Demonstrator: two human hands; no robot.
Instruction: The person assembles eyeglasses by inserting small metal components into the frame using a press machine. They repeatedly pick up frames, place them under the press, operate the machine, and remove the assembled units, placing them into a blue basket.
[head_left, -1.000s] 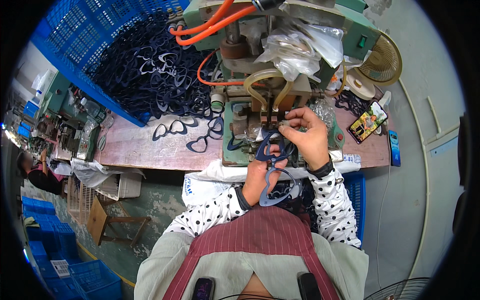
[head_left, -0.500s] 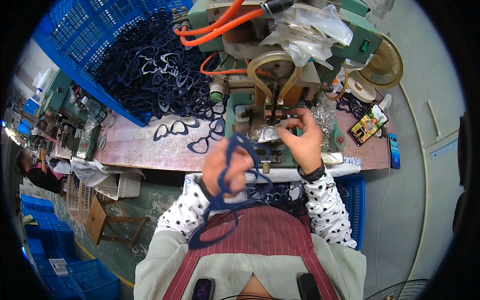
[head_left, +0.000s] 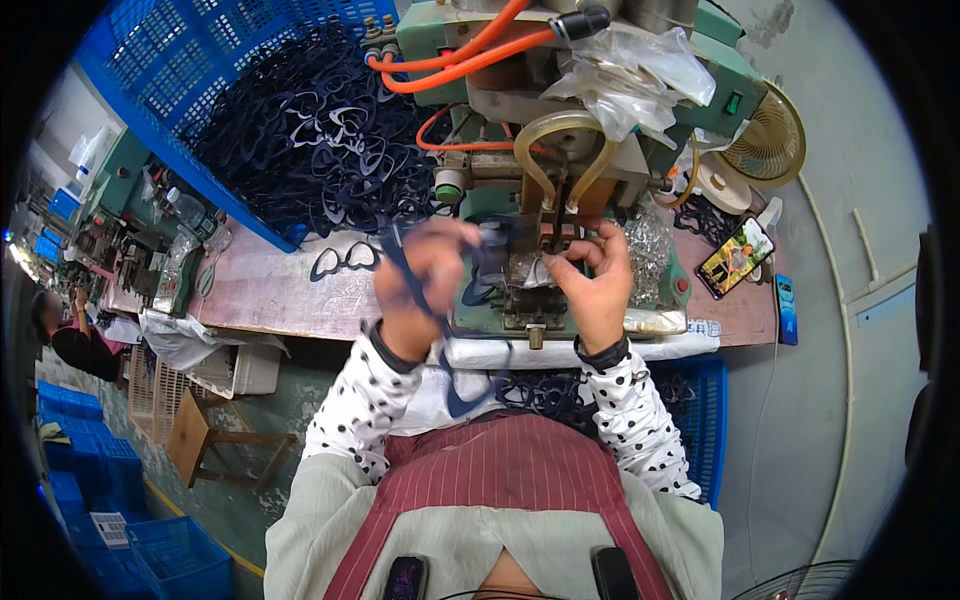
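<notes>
My left hand (head_left: pixel 425 280), smeared by motion, is above the front of the bench with dark blue cat-eye-shaped eyeglass frames (head_left: pixel 402 265) in it. Some of these frames hang below the hand, over the bench edge. My right hand (head_left: pixel 600 290) is at the work spot of a green press machine (head_left: pixel 490 205), thumb and fingers curled together in a pinch. Whatever lies between those fingertips is too small to make out. A shiny silvery piece (head_left: pixel 525 270) sits on the machine bed beside the right thumb. Another dark frame (head_left: pixel 345 260) lies on the bench to the left.
A blue crate (head_left: pixel 165 165) full of dark frames stands tilted at the back left. Orange hoses (head_left: pixel 470 65) cross the machine's top. A small fan (head_left: pixel 765 135), a lit phone (head_left: pixel 735 255) and a blue phone (head_left: pixel 787 310) are right. Another blue crate (head_left: pixel 715 420) is below the bench.
My left hand has moved forward and left with the eyeglass frames, from near my apron to above the bench. My right hand has stayed at the machine, shifting only slightly.
</notes>
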